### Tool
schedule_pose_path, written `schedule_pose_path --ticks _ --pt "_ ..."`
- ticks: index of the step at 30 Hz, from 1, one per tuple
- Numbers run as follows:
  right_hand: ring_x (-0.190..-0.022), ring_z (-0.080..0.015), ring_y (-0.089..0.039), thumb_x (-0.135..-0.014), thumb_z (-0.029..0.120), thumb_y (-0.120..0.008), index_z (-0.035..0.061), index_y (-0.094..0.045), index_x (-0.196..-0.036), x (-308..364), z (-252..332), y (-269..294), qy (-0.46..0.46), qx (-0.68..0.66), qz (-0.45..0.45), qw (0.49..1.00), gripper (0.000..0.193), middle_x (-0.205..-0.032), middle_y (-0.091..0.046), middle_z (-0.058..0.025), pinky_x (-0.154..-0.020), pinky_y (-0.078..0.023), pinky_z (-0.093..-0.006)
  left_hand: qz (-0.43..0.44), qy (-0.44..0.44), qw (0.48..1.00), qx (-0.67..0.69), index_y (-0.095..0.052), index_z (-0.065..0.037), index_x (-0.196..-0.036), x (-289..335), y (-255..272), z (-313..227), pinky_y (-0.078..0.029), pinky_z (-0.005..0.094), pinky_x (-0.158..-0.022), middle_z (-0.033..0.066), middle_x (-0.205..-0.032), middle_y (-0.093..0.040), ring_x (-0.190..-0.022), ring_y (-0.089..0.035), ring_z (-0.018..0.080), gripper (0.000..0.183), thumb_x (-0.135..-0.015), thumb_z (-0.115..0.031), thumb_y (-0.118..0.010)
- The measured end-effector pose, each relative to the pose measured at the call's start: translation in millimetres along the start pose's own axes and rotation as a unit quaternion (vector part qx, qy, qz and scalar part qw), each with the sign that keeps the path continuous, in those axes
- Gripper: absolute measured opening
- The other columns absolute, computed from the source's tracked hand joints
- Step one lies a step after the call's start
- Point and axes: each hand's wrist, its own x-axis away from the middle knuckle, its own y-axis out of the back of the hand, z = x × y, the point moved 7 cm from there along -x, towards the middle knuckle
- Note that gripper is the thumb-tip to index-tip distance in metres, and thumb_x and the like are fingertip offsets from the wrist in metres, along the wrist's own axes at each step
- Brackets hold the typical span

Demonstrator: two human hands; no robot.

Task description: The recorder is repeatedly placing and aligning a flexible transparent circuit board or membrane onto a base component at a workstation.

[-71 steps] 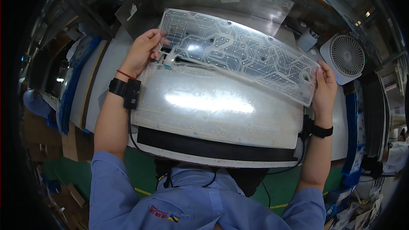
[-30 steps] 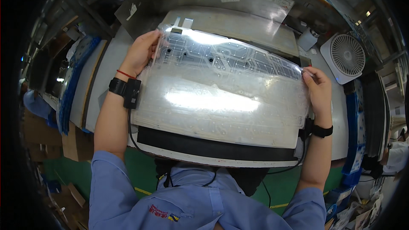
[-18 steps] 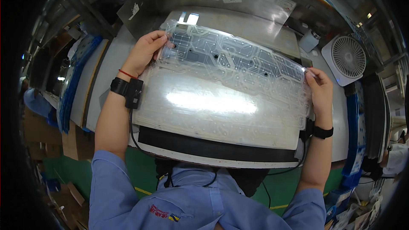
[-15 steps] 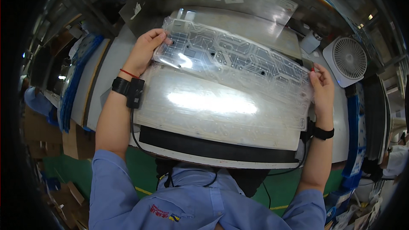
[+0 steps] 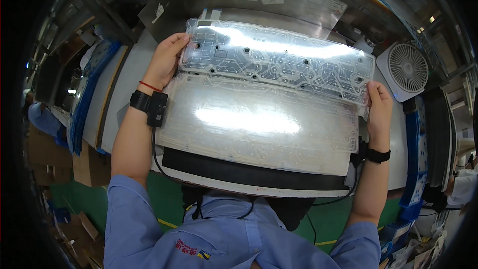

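Note:
A clear keyboard membrane sheet (image 5: 269,62), printed with circuit lines and dotted with small dark holes, is stretched between my two hands. My left hand (image 5: 169,59) pinches its left end between thumb and fingers. At the other end, my right hand (image 5: 378,104) grips the lower right corner. Two short ribbon tails (image 5: 211,15) stick up from the sheet's upper left edge. Below the held sheet, a stack of similar translucent sheets (image 5: 239,139) lies on the bench, with a bright glare across it.
A white fan (image 5: 404,71) stands at the bench's right, beside a partly hidden bottle (image 5: 363,45). Paper labels cover a metal panel (image 5: 298,12) at the back. A black strip (image 5: 249,172) runs along the stack's front edge. Blue trays (image 5: 416,169) line the right side.
The right end of the held sheet has risen slightly and tipped, so glare now spans its upper part. My left hand has shifted a little left; my right hand still grips its end.

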Motion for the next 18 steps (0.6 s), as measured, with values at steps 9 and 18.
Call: schedule_pose_path --ticks 9,18 --pt "-0.059 -0.0024 -0.043 -0.095 0.015 -0.053 0.0012 -0.062 -0.091 -0.1 2.6 1.8 0.024 -0.005 0.006 1.0 0.017 -0.07 -0.054 0.0038 -0.055 -0.032 -0.0176 0.001 -0.002 1.0 -0.014 -0.06 -0.006 -0.101 0.1 0.4 -0.3 -0.043 0.0189 -0.066 -0.0013 -0.087 -0.063 -0.074 -0.055 0.005 0.018 -0.096 -0.02 -0.05" --pt "-0.057 -0.0029 -0.042 -0.095 0.015 -0.054 0.0009 -0.062 -0.093 -0.4 4.0 0.6 0.036 0.0 0.008 0.999 0.017 -0.067 -0.053 0.0044 -0.053 -0.032 -0.0184 -0.024 -0.013 0.999 -0.022 -0.061 -0.007 -0.1 1.2 -1.9 -1.3 -0.034 0.0166 -0.053 -0.0042 -0.08 -0.062 -0.061 -0.047 0.0012 0.017 -0.096 -0.02 -0.05"
